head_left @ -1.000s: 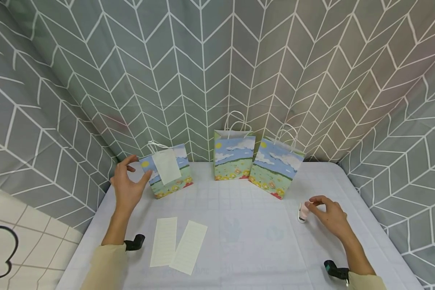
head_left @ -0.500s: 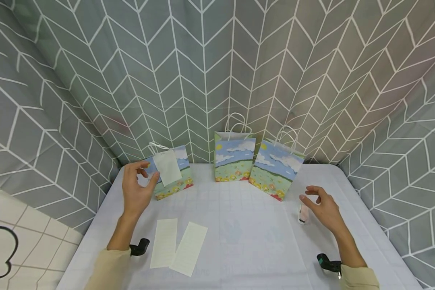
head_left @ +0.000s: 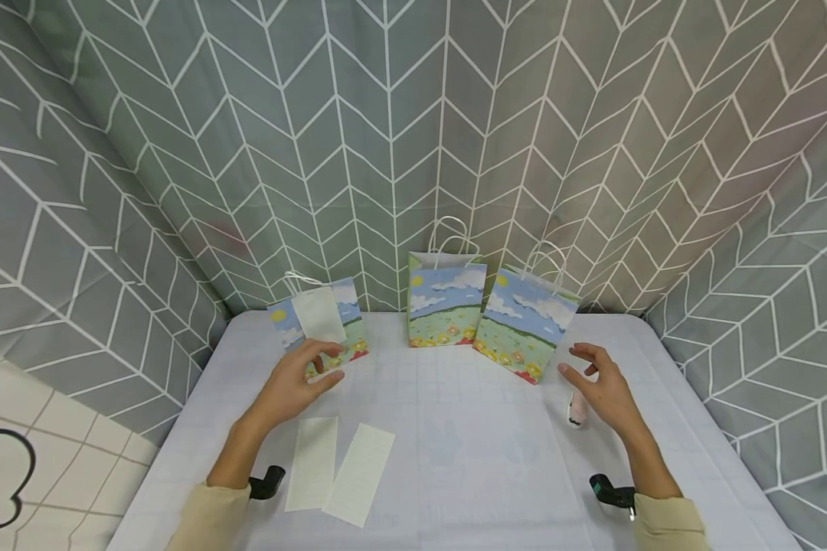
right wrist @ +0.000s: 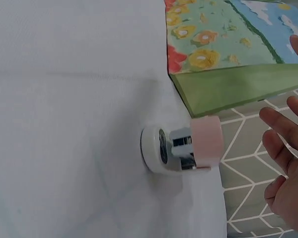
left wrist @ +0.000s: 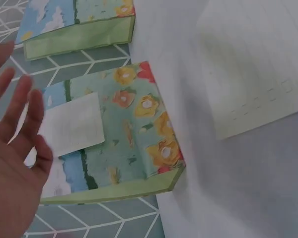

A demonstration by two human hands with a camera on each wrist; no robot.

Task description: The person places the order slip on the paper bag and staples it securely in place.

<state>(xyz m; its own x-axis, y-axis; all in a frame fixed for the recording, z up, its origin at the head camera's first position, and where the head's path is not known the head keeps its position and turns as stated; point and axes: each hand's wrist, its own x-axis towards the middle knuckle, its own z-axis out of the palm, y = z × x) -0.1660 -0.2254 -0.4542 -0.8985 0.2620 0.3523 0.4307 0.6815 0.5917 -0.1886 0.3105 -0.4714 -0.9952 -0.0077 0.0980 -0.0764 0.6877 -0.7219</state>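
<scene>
My left hand (head_left: pixel 288 392) hovers in front of the left paper bag (head_left: pixel 350 306), its fingers loosely curved with nothing held. That bag is printed with sky and flowers, and a pale paper slip (head_left: pixel 319 314) lies over its front near the handles. In the left wrist view the fingers overlap the slip (left wrist: pixel 78 124). My right hand (head_left: pixel 606 394) holds nothing, its fingers relaxed, just above and beside a small pink-and-white mini stapler (head_left: pixel 576 411). The right wrist view shows the stapler (right wrist: pixel 207 144) on the cloth, apart from the fingers.
Two matching bags stand at the back: an upright one (head_left: pixel 448 306) near the middle and a tilted one (head_left: pixel 526 321) beside it. Two lined paper slips, one left (head_left: pixel 312 463) and one right (head_left: pixel 360 474), lie on the white tablecloth (head_left: pixel 469 459). A patterned curtain (head_left: pixel 413 138) encloses the table.
My left hand has moved from the bag's left edge rightward and toward me. The right hand has left the stapler and shifted slightly left and away. The bags have not moved.
</scene>
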